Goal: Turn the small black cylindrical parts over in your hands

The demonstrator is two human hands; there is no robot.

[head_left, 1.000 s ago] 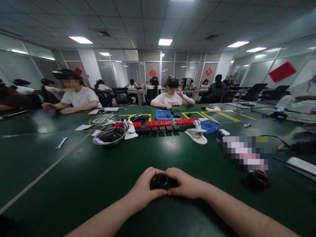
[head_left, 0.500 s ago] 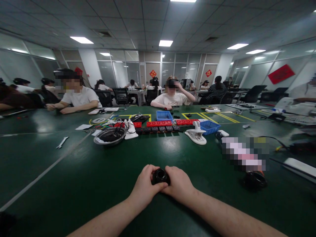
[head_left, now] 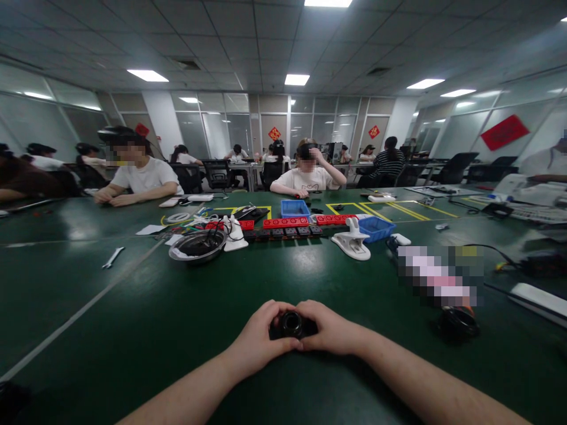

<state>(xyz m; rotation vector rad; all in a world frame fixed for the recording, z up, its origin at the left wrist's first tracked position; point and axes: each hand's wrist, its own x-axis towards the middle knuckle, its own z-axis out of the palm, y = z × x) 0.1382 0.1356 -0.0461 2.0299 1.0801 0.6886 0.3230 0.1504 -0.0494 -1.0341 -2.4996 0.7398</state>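
Observation:
A small black round part [head_left: 292, 321] with a ring-shaped opening facing up stands between my hands at the near middle of the table. My left hand [head_left: 261, 333] curves round its left side, thumb along the front and fingers at the back. From the right, my right hand [head_left: 330, 327] closes round it, its thumb meeting the left thumb in front. The fingertips behind the part are partly hidden. To the right lies another black round part [head_left: 458, 323] with a wide hollow opening.
Beyond my hands stand a metal bowl [head_left: 195, 255] with black cable, a white clip base [head_left: 352, 242], red power strips [head_left: 286, 222] and blue trays [head_left: 376, 229]. A wrench [head_left: 113, 258] lies at left on the green table [head_left: 133, 330]. People sit across and around the table.
Both hands and the black part have shifted slightly toward me. My right-hand fingers are now more arched, leaving a gap at the part's right side. The person at left has lowered their hands.

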